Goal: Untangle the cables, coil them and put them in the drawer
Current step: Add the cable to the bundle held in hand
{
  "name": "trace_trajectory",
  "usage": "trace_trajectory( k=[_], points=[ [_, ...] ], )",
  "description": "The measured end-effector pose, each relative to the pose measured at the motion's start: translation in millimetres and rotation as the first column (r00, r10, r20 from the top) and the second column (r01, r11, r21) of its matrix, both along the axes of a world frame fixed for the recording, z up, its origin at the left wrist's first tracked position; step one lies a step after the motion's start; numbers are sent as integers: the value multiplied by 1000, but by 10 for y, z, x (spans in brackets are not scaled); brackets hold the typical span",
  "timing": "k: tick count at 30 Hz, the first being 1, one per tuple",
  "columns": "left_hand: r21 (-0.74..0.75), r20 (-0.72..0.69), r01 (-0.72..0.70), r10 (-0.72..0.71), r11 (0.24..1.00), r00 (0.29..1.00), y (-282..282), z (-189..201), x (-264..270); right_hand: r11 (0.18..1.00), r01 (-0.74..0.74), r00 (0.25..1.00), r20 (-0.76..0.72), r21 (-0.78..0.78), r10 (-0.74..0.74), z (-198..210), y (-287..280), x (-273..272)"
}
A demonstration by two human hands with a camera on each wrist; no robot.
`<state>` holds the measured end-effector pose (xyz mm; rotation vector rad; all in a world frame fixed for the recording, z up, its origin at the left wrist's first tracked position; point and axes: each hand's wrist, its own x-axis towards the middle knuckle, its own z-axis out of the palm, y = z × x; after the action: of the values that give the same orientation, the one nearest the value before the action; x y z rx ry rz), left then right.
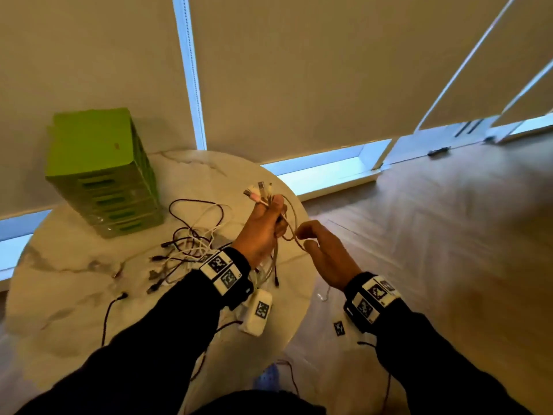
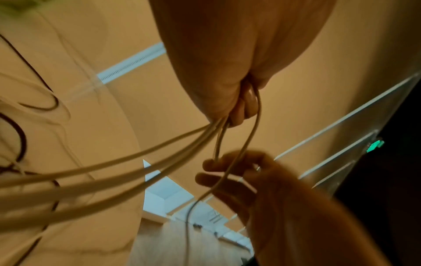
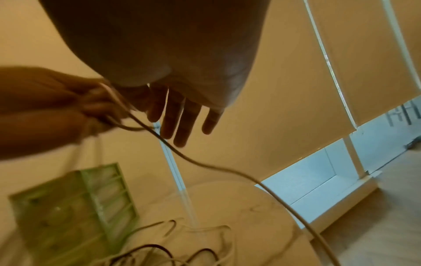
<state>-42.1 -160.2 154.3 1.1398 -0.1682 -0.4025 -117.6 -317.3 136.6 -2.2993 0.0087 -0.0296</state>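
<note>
Table [image 1: 74, 295]: round marble; we see dark and white cables [image 1: 191, 238] tangled at centre.
Bundle [image 1: 263, 190]: pale leads, plugs up, 1 o'clock.
Left hand [image 1: 260, 232]: clenched round Bundle.
Right hand [image 1: 329, 259]: fingers loosely apart, beside it.
Drawer unit [image 1: 101, 163]: green, 10 o'clock, contents hidden.

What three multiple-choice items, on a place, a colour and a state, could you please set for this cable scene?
1. Where does the drawer unit stand?
A) on the floor
B) on the window sill
C) on the marble table

2. What colour is the drawer unit?
A) green
B) red
C) black

3. What is the left hand doing?
A) lying flat on the table
B) gripping a bundle of pale cables
C) pulling a drawer open

Answers:
1 C, it stands on the table's far left part.
2 A, its top and fronts are green.
3 B, it clasps the cables, with the plugs sticking up.
</note>
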Motion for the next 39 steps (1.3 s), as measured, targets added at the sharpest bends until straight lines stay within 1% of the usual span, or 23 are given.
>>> trace_trajectory(
  k=[3, 5, 8, 11, 13, 14, 15, 16, 17, 18, 19, 21, 23, 24, 26, 27, 29, 32, 34, 36, 37, 38, 39],
  points=[
    [72, 24, 51, -53, 996, 998, -266, -55, -64, 978, 90, 992, -110, 188, -70, 97, 105, -153],
    [115, 13, 87, -89, 990, 996, -388, -57, -85, 980, 112, 988, -123, 167, -92, 85, 65, -222],
    [140, 9, 127, -129, 982, 992, -461, -78, -71, 989, 97, 994, -55, 107, -92, 70, -21, -306],
    [140, 28, 109, -114, 984, 993, -423, -95, 36, 966, 232, 971, 28, 118, -237, 6, -219, -309],
    [99, 18, 75, -77, 992, 997, -347, -47, 107, 939, 331, 943, 10, 91, -333, -93, -459, -278],
    [68, 4, 67, -67, 995, 998, -313, 2, 134, 932, 360, 932, -60, 53, -356, -166, -588, -249],
    [36, -20, 64, -63, 997, 998, -282, 49, 150, 923, 384, 906, -185, -25, -381, -237, -678, -226],
    [3, -47, 67, -66, 998, 997, -255, 100, 157, 907, 384, 849, -321, -172, -420, -298, -720, -201],
    [-30, -74, 77, -79, 997, 994, -240, 142, 156, 882, 340, 794, -402, -327, -455, -340, -713, -180],
    [-60, -97, 87, -92, 994, 991, -235, 165, 155, 864, 292, 793, -401, -410, -459, -363, -652, -150],
    [-83, -116, 90, -100, 992, 988, -237, 172, 155, 881, 251, 851, -343, -402, -399, -348, -544, -104],
    [-102, -146, 81, -96, 991, 985, -244, 158, 148, 971, 119, 965, -206, -208, -162, -225, -256, -20],
    [-91, -147, 69, -82, 993, 986, -242, 125, 156, 999, -39, 977, -208, 25, 43, -152, -17, 63],
    [-75, -133, 59, -68, 995, 989, -222, 114, 176, 992, -72, 968, -232, 106, 95, -129, 83, 99],
    [3, -86, 32, -31, 999, 996, -166, 87, 243, 982, -44, 967, -239, 182, 87, -102, 193, 147],
    [67, -56, 13, -10, 998, 998, -132, 69, 286, 984, -27, 974, -218, 174, 65, -77, 214, 149],
    [195, 11, -48, 47, 980, 999, -52, 44, 358, 991, -13, 993, -115, 132, 28, -56, 194, 167],
    [346, 103, -135, 106, 928, 989, 61, 23, 415, 989, 7, 997, 77, 149, -19, 4, 131, 213],
    [324, 79, -171, 153, 931, 985, 127, 2, 441, 976, 54, 990, 117, 209, -80, 29, 94, 273],
    [210, 3, -198, 202, 958, 979, 192, -6, 487, 952, 178, 975, 89, 248, -206, 2, 8, 300],
    [155, -39, -203, 212, 967, 977, 220, 6, 510, 946, 238, 966, 44, 219, -253, -38, -58, 315],
    [106, -84, -199, 208, 974, 974, 248, 28, 519, 952, 275, 961, -48, 134, -271, -125, -154, 342],
    [62, -130, -189, 196, 980, 972, 277, 61, 512, 964, 265, 946, -194, -1, -261, -192, -242, 369]
  ],
)
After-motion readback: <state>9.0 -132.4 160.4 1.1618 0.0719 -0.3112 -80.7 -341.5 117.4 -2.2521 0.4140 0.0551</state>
